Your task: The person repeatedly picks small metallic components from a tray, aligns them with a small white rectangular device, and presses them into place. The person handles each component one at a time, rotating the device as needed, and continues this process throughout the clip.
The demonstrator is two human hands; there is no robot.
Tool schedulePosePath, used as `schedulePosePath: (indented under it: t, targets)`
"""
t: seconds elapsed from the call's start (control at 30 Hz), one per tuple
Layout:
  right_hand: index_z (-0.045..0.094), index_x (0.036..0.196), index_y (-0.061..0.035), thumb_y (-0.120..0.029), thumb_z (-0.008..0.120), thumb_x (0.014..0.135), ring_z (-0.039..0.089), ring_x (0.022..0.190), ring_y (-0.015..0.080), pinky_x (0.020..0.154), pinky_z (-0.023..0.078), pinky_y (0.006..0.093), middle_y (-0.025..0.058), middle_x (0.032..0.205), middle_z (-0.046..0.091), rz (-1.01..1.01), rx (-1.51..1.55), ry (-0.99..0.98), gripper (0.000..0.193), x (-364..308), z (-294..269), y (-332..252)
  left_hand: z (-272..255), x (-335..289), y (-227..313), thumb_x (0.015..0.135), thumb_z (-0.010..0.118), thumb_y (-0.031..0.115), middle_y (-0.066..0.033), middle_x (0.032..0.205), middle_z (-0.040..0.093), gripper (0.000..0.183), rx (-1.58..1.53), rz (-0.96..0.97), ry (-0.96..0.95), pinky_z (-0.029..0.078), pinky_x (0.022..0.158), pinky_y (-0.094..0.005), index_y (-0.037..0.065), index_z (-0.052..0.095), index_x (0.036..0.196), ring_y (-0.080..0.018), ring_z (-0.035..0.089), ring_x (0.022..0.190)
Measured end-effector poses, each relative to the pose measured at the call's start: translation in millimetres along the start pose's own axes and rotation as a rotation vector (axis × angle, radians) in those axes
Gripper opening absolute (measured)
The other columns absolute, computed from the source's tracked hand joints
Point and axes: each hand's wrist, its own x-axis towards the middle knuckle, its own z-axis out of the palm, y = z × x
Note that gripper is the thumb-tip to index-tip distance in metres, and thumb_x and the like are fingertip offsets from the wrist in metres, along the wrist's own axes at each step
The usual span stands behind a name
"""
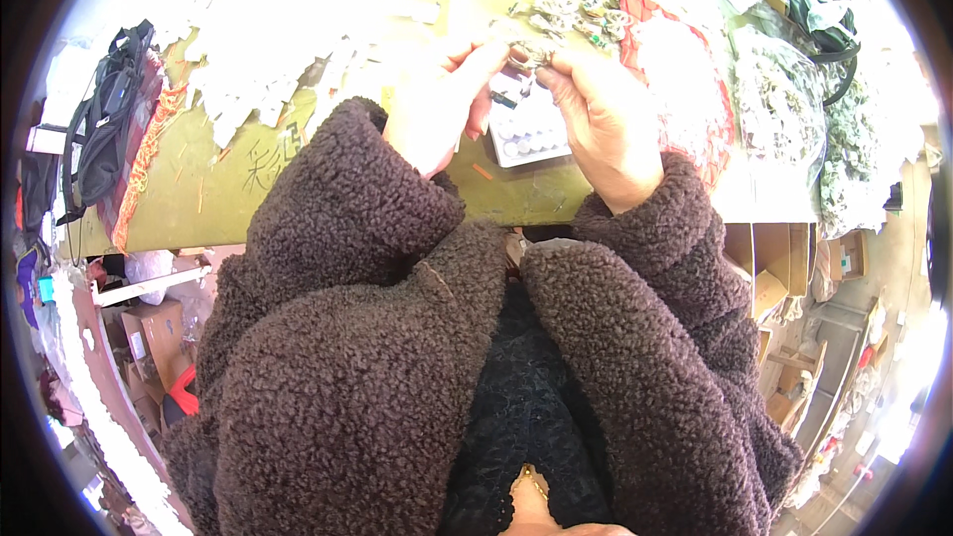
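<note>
Over the near part of the table, my left hand [437, 109] and my right hand [608, 117] meet with fingertips pinched. Between them is a small pale twisted piece [528, 62], which looks like a bit of knotted cord; its exact kind is too small and glare-washed to tell. Just below it on the tabletop lies a white tray [531, 147] with rows of round wells or round pieces. A small dark item [504, 99] shows at the tray's upper left, partly behind the left fingers.
Several similar twisted pieces [571, 0] lie at the far middle of the greenish table [189, 201]. White scraps [248, 79] spread to the left, beside a black bag [111, 124]. Red netting [685, 89] and clear bags of pale-green material [784, 99] stand right. Cardboard boxes [784, 258] sit below.
</note>
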Motion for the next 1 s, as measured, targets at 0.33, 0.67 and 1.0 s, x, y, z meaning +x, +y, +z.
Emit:
schedulePosePath:
  t: [0.33, 0.67, 1.0]
  targets:
    - [0.064, 0.099, 0.0007, -0.01, 0.06, 0.086, 0.057, 0.066, 0.0108, 0.063, 0.047, 0.0254, 0.0048, 0.078, 0.064, 0.632, 0.722, -0.165, 0.017, -2.5, -9.5, 3.3, 5.8, -3.7, 6.9, 0.088, 0.06, 0.013, 0.0007, 0.076, 0.059, 0.021, 0.161, 0.052, 0.023, 0.031, 0.041, -0.0166, 0.002, 0.061, 0.106, -0.0024, 0.041, 0.048]
    - [0.063, 0.099, 0.0015, -0.014, 0.059, 0.085, 0.058, 0.071, 0.0096, 0.066, 0.047, 0.0231, 0.0068, 0.08, 0.064, 0.569, 0.555, -0.324, 0.021, -3.8, -13.2, 3.3, 1.8, -5.3, -2.4, 0.083, 0.065, 0.004, -0.0064, 0.085, 0.065, 0.02, 0.48, 0.429, -0.086, 0.049, 0.071, -0.0216, -0.003, 0.063, 0.101, -0.0123, 0.061, 0.08]
    - [0.061, 0.093, -0.001, -0.014, 0.058, 0.085, 0.057, 0.068, 0.0114, 0.063, 0.046, 0.0263, 0.0052, 0.074, 0.062, 0.616, 0.461, -0.078, 0.016, -6.5, -12.7, 10.4, -2.3, -3.3, 2.0, 0.087, 0.06, 0.007, -0.0079, 0.09, 0.065, 0.017, -0.012, 0.147, -0.066, 0.048, 0.064, -0.0222, -0.001, 0.059, 0.103, -0.0094, 0.06, 0.075]
